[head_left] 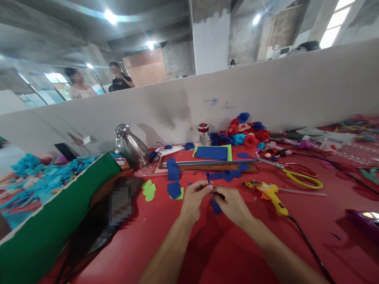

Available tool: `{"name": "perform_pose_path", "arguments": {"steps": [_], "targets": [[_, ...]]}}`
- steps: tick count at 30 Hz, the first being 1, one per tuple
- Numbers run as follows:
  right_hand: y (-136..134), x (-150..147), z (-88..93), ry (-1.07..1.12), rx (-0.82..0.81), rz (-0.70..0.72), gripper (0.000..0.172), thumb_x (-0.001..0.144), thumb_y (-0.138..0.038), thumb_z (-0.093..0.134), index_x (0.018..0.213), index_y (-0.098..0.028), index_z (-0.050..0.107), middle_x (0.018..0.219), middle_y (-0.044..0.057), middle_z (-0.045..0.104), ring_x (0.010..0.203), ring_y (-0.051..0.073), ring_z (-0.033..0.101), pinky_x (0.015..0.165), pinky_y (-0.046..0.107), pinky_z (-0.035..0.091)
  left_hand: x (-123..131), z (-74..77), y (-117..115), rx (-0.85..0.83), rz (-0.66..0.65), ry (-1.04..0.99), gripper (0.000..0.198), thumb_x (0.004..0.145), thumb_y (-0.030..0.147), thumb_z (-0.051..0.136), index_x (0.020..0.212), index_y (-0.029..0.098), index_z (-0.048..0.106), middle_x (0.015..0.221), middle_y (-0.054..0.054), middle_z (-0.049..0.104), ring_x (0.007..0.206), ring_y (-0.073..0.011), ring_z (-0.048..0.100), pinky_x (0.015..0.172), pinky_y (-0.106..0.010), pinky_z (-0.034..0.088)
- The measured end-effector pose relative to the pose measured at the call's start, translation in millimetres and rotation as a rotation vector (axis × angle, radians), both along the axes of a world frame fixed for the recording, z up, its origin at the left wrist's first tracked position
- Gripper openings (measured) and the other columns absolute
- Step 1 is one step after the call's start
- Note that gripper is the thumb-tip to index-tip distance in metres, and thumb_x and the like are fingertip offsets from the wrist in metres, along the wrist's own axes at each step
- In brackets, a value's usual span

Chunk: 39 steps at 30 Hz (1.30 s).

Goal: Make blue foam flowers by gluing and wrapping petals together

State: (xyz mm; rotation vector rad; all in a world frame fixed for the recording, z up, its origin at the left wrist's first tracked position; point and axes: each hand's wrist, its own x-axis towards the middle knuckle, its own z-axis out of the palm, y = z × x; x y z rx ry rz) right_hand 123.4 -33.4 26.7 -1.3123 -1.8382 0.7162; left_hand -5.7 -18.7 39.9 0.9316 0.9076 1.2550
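Observation:
Over the red table (148,244), my left hand (194,199) and my right hand (232,203) meet fingertip to fingertip. A narrow, rolled-looking blue piece (208,178) sticks up from the pinch of my left hand. The right fingers are closed against the left ones; what lies between them is hidden. Under my hands lies a blue cut piece (216,207). Several blue petal-shaped pieces (227,176) are just beyond, and a stack of larger blue pieces (174,190) sits to the left. A yellow glue gun (272,195) rests right of my right hand.
Yellow-handled scissors (304,179) lie at right. Behind are a blue sheet (211,152), a lidded jar (204,136), artificial flowers (244,132) and a metal jug (133,148). A green panel (65,213) and a black bag (97,217) stand left. A white partition (177,106) borders the table.

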Motion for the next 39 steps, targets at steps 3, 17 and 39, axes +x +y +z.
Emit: {"name": "perform_pose_path", "arguments": {"steps": [3,17,39], "targets": [[0.1,-0.5,0.3,-0.019,0.001,-0.013,0.024,0.083,-0.024,0.045,0.077,-0.020,0.068,0.075,0.006,0.072,0.068,0.020,0.065,0.061,0.026,0.044,-0.3,1.2,-0.5,0.039,0.007,0.044,0.021,0.050,0.028,0.082,0.053,0.015,0.066,0.061,0.000,0.058,0.064,-0.0106,0.050,0.065,-0.024,0.041],[1.1,-1.4,-2.5,-0.059,0.046,-0.054,0.018,0.079,-0.016,0.048,0.073,-0.018,0.064,0.071,0.005,0.070,0.062,0.016,0.060,0.058,0.024,0.038,0.1,-0.2,0.0,-0.074,0.034,0.001,0.029,0.043,0.024,0.084,0.065,0.016,0.068,0.066,0.001,0.063,0.063,-0.0092,0.055,0.068,-0.024,0.044],[2.9,-1.3,-5.1,-0.082,0.063,-0.032,0.020,0.079,-0.016,0.046,0.068,-0.018,0.062,0.070,0.006,0.067,0.058,0.015,0.056,0.056,0.023,0.036,-0.8,-0.8,0.3,0.052,0.050,0.111,0.023,0.043,0.023,0.084,0.053,0.016,0.065,0.069,0.001,0.062,0.066,-0.0104,0.055,0.069,-0.025,0.045]]}}
